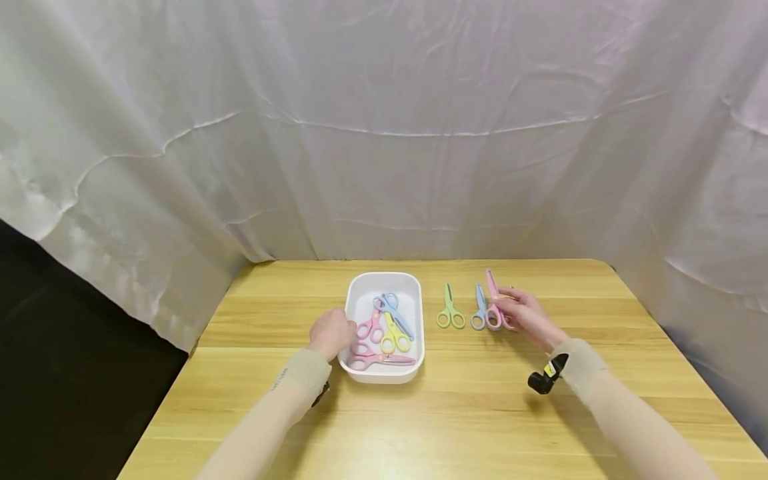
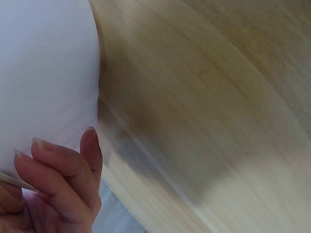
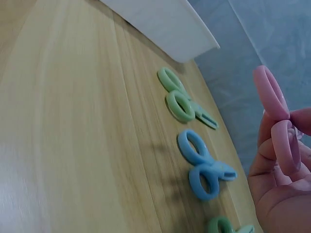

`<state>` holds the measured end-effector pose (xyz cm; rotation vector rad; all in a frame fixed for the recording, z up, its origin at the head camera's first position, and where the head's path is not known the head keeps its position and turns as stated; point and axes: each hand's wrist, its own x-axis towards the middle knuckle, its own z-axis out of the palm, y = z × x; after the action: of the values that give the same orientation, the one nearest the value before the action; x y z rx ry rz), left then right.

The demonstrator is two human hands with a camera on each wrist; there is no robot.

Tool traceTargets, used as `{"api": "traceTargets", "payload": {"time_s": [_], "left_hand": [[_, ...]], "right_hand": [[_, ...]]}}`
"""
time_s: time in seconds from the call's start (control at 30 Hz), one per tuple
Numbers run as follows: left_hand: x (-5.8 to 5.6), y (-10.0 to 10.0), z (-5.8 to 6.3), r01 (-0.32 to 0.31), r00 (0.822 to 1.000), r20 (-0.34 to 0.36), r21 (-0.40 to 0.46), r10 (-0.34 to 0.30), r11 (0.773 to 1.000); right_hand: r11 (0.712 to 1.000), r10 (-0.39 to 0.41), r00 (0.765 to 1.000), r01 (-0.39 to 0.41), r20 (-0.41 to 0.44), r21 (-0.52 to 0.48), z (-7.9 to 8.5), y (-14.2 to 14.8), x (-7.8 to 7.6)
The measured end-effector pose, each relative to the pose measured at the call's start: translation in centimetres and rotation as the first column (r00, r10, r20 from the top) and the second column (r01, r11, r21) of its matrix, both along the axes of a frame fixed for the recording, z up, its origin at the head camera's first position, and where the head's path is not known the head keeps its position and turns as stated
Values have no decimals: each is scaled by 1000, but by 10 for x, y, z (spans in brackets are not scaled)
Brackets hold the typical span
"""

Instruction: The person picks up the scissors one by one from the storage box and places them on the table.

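Your left hand (image 1: 331, 333) was at the left side of the white tray (image 1: 384, 377), its bent fingers against the outer wall; the thumb was hard to make out, but you seemed to have the rim clamped between thumb and fingers. Your right hand (image 1: 523, 313), well apart from it, pinched a pair of pink scissors (image 1: 493, 287) by the handles, raised above the surface (image 1: 480, 413) with the blades pointing away from you.

Just left of that pair lay the blue scissors (image 1: 480, 308), and nearer the tray the green scissors (image 1: 449, 312), both with their handles towards you. Your right wrist view also caught a second green pair (image 3: 219, 219) at its bottom edge, beyond the blue ones.

Inside the tray you had a light blue pair (image 1: 401, 322) and a yellow pair (image 1: 393, 327) near the middle, one pink pair (image 1: 375, 321) beside them on the left, and another pink pair (image 1: 387, 359) lying crosswise at your end. A pale curtain (image 1: 420, 173) hung behind the surface.
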<state>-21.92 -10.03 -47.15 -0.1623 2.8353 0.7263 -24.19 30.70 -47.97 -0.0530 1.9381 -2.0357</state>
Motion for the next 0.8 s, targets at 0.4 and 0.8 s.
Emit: {"api": "traceTargets", "payload": {"time_s": [0.4,0.8], "left_hand": [[0,3,-2,-3,1000,-4,2,3,1000],[0,2,-2,0,1000,-8,-2,0,1000]], "right_hand": [[989,-74,997,78,-39,129,1,28,-2],[989,-104,994,107,-33,104,-1,53,3]]}}
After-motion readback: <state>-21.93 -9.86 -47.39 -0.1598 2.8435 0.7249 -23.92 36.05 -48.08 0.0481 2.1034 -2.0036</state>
